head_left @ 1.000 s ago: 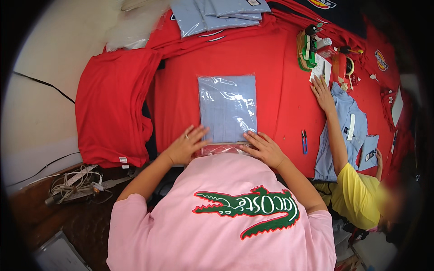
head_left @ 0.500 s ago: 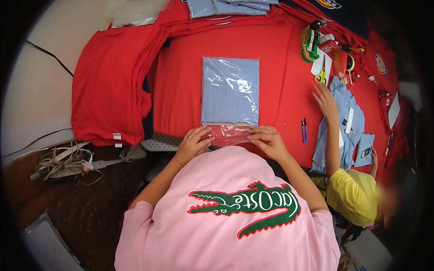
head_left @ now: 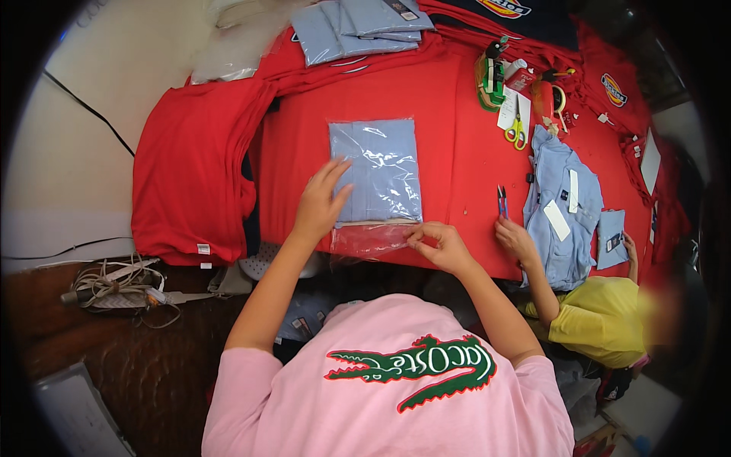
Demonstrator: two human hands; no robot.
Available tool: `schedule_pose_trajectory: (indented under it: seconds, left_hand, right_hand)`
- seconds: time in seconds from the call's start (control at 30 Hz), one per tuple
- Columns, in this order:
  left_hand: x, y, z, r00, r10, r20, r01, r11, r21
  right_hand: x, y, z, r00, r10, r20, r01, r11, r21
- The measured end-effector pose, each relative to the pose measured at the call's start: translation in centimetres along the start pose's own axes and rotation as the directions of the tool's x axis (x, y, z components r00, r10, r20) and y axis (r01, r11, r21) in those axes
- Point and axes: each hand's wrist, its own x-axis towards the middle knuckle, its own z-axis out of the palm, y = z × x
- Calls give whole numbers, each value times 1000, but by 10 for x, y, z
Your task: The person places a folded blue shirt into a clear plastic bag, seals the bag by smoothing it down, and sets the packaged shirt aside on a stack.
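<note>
A folded light blue shirt (head_left: 373,175) lies flat inside a clear plastic bag (head_left: 370,241), whose loose flap extends from the shirt's near edge toward me. My left hand (head_left: 323,199) rests over the left side of the package, its fingers stretched out and apart, holding nothing. At the flap's right end, my right hand (head_left: 440,245) pinches the plastic between thumb and fingers.
Red fabric (head_left: 297,145) covers the table, with folded red garments (head_left: 186,167) at left. Wrapped blue shirts (head_left: 354,30) are stacked at the far side. On the right lie yellow scissors (head_left: 516,131), a tape dispenser (head_left: 489,80), thread snips (head_left: 502,199) and a co-worker's hand (head_left: 518,241).
My left hand has let go of the flap and moved forward onto the package. My right hand stays at the flap's right end. The co-worker's hand has come back from the scissors toward the snips.
</note>
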Motion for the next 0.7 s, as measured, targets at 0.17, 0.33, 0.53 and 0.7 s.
schedule_pose_trajectory:
  seconds: [0.17, 0.33, 0.53, 0.7]
  left_hand:
    - [42, -41, 86, 920, 217, 328, -359, 801, 478]
    - [36, -38, 104, 943, 186, 277, -307, 810, 500]
    - [26, -39, 96, 925, 237, 296, -358, 804, 474]
    - [-57, -1, 49, 873, 149, 465, -243, 958, 149]
  right_hand:
    - [-1, 1, 7, 992, -67, 106, 84, 984, -160]
    - [-8, 0, 6, 989, -136, 58, 145, 967, -209]
    - [3, -14, 4, 972, -226, 62, 234, 924, -301]
    - [11, -1, 5, 990, -136, -23, 132, 982, -139]
